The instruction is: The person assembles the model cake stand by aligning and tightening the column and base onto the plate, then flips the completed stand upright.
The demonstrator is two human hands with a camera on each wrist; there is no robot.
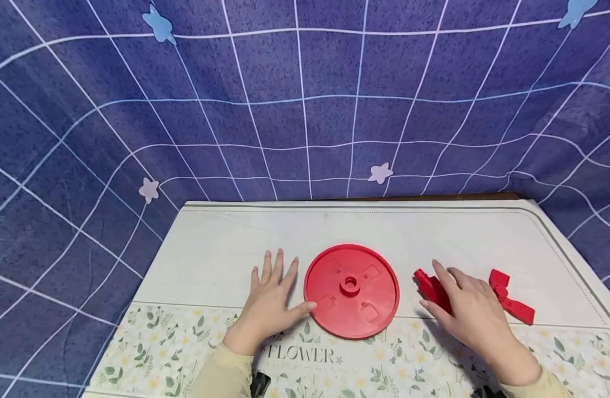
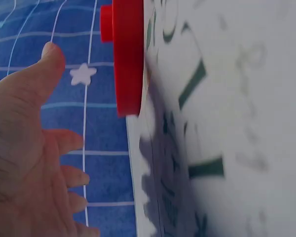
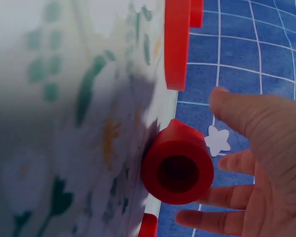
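Observation:
A round red disc (image 1: pixel 335 318) with a raised rim and a central socket lies flat on the table. To its left, my left hand (image 1: pixel 270 307) is spread palm down, its thumb overlapping the disc's edge in the head view. The left wrist view shows that hand (image 2: pixel 19 143) raised above the tabletop. My right hand (image 1: pixel 476 309) hovers over a red hollow piece (image 1: pixel 426 284) with a narrow end, partly hidden beneath it. Seen end-on in the right wrist view is that piece's round opening (image 3: pixel 150 173), with fingers behind it. Right of the hand lies a red bladed part (image 1: pixel 519 309).
A pale table cover (image 1: pixel 225 232) with a flower-printed front band (image 1: pixel 161 354) lies under everything. Blue grid-patterned fabric (image 1: pixel 330 121) with star shapes hangs behind the table and along both sides.

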